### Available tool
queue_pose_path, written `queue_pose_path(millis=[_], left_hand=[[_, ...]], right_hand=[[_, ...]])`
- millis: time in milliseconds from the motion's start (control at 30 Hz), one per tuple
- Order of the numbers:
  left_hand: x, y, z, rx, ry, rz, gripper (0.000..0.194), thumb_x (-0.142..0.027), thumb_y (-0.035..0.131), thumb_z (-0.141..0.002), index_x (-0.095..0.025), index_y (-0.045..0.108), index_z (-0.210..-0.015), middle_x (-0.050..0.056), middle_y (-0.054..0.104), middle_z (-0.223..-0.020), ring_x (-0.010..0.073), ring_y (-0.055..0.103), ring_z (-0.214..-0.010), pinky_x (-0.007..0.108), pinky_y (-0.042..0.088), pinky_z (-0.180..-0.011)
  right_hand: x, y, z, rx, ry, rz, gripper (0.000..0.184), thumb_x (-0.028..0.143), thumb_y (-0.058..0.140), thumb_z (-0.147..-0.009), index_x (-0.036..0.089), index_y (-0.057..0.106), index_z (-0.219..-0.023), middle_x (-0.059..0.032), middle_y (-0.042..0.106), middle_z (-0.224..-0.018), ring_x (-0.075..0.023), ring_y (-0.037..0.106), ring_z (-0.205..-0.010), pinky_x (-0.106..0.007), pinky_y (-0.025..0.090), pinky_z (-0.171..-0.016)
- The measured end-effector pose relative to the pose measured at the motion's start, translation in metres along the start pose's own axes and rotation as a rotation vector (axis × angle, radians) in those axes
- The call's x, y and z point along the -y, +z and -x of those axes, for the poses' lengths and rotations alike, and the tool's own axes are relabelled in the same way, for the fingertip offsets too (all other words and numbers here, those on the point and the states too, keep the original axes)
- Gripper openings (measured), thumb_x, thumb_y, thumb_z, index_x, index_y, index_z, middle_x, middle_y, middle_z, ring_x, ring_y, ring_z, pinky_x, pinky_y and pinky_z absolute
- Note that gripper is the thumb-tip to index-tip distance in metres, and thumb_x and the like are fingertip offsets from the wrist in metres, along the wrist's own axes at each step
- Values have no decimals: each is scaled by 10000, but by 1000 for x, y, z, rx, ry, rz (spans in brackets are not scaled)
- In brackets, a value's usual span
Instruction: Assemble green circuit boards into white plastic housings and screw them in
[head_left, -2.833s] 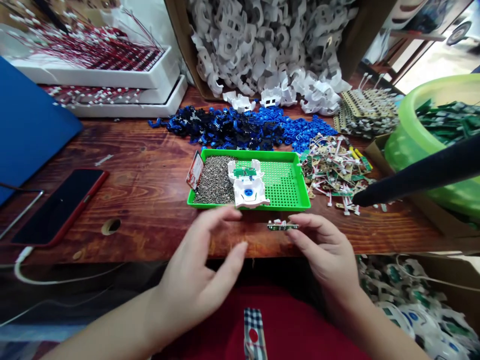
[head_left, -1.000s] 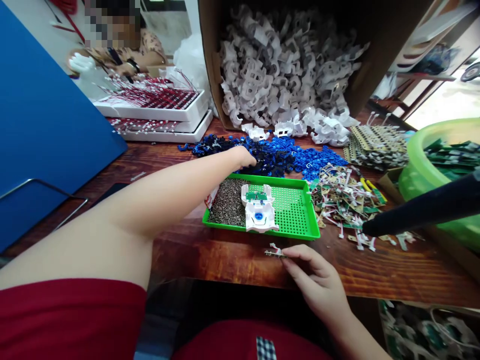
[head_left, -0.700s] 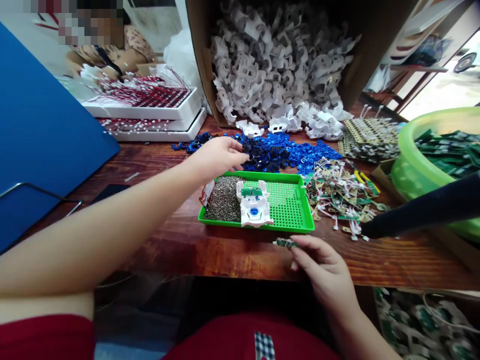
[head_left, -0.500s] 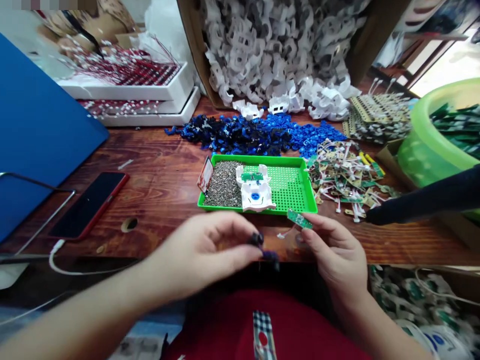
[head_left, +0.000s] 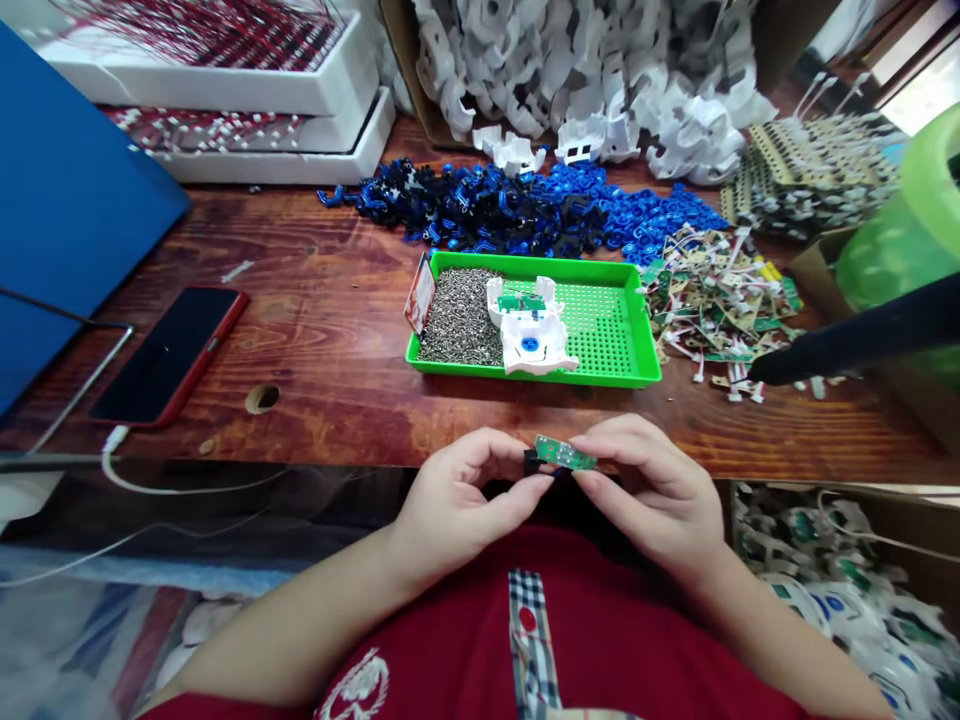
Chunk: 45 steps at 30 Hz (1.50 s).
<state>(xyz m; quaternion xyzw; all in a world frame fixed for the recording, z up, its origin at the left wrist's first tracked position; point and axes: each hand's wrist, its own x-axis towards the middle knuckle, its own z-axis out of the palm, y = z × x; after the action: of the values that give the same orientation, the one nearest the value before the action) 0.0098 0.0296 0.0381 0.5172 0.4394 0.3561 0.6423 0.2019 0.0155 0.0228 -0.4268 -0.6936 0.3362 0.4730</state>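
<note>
Between thumb and fingers, my right hand (head_left: pixel 654 490) pinches a small green circuit board (head_left: pixel 564 453) by its right end. My left hand (head_left: pixel 480 492) is closed on a small black plastic part (head_left: pixel 531 461), held against the board's left end. Fingers hide most of that part. Both hands meet just off the table's front edge. Beyond them lies a green tray (head_left: pixel 465 372) with a heap of small screws (head_left: pixel 461 315) in its left side. A white plastic housing (head_left: pixel 536 342) with a blue button and another green board sits across the tray's middle.
Behind the tray spread black plastic parts (head_left: pixel 480 210) and blue plastic parts (head_left: pixel 664 215). Wired boards (head_left: pixel 724 290) are heaped to the right, near a dark bar (head_left: pixel 862 345). A phone (head_left: pixel 169 355) lies left. White shells (head_left: pixel 547 70) fill a box at the back.
My left hand has brought the black part rightward to the circuit board, and the right hand has come inward, so both hands now meet. The view has tilted down.
</note>
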Motion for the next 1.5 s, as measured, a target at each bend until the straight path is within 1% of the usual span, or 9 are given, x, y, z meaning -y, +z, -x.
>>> queue_pose_path(millis=[133, 267, 467, 567, 933, 1100, 1233, 1400, 1500], left_hand=[[3, 1, 0, -19, 8, 20, 95, -173, 658, -757, -169, 582, -815, 15, 706, -820, 123, 661, -759, 231, 533, -752], [5, 1, 0, -20, 1, 56, 82, -171, 656, -760, -173, 583, -800, -1, 699, -791, 107, 648, -727, 209, 526, -717], [6, 4, -1, -49, -63, 114, 90, -192, 673, -755, -176, 592, -792, -36, 674, -730, 63, 610, -660, 143, 488, -634], [8, 6, -3, -52, -96, 139, 91, -200, 667, -766, -182, 584, -799, -51, 657, -719, 47, 595, -661, 127, 477, -641], [10, 7, -5, -89, -139, 88, 126, -228, 673, -761, -174, 563, -790, -50, 630, -703, 41, 569, -637, 124, 458, -619], [12, 7, -4, -91, -127, 55, 124, -226, 669, -764, -173, 563, -800, -44, 635, -711, 48, 575, -639, 133, 464, -626], [13, 6, -3, -64, -111, 43, 112, -223, 662, -772, -179, 579, -832, -35, 651, -746, 65, 595, -677, 151, 478, -660], [11, 3, -5, 57, -128, -3, 136, -227, 627, -803, -197, 647, -934, -21, 674, -811, 81, 604, -735, 161, 476, -694], [11, 2, -8, 72, -164, -23, 136, -245, 615, -814, -187, 658, -929, -10, 679, -847, 94, 609, -782, 173, 480, -736]], right_hand=[[-1, 3, 1, -1, 32, -50, 380, 72, 603, -760, 276, 602, -1080, -27, 604, -925, -123, 592, -844, -264, 511, -738], [1, 2, 0, 17, 66, -43, 324, 97, 614, -759, 253, 618, -1043, -25, 613, -912, -116, 594, -822, -260, 505, -734], [10, -1, -2, 65, 160, 0, 205, 149, 608, -784, 222, 615, -976, -31, 623, -886, -117, 591, -829, -253, 500, -736], [12, -1, -2, 59, 194, 6, 167, 153, 608, -788, 221, 606, -941, -19, 628, -881, -108, 590, -834, -244, 496, -753], [11, 2, -2, 52, 235, 47, 151, 164, 613, -788, 214, 628, -930, -9, 634, -852, -88, 589, -808, -207, 498, -727], [10, 0, -2, 66, 233, 47, 138, 183, 609, -796, 211, 629, -930, -16, 630, -844, -94, 595, -801, -217, 506, -720], [9, 0, -1, 64, 235, 56, 123, 198, 613, -794, 205, 629, -916, -22, 629, -848, -102, 602, -809, -227, 513, -721], [8, -1, 1, 74, 246, 94, 151, 195, 601, -803, 223, 627, -949, -19, 632, -877, -103, 599, -834, -232, 514, -744], [8, -1, 2, 82, 249, 123, 137, 193, 598, -802, 221, 631, -932, -19, 629, -866, -104, 597, -829, -230, 516, -734]])
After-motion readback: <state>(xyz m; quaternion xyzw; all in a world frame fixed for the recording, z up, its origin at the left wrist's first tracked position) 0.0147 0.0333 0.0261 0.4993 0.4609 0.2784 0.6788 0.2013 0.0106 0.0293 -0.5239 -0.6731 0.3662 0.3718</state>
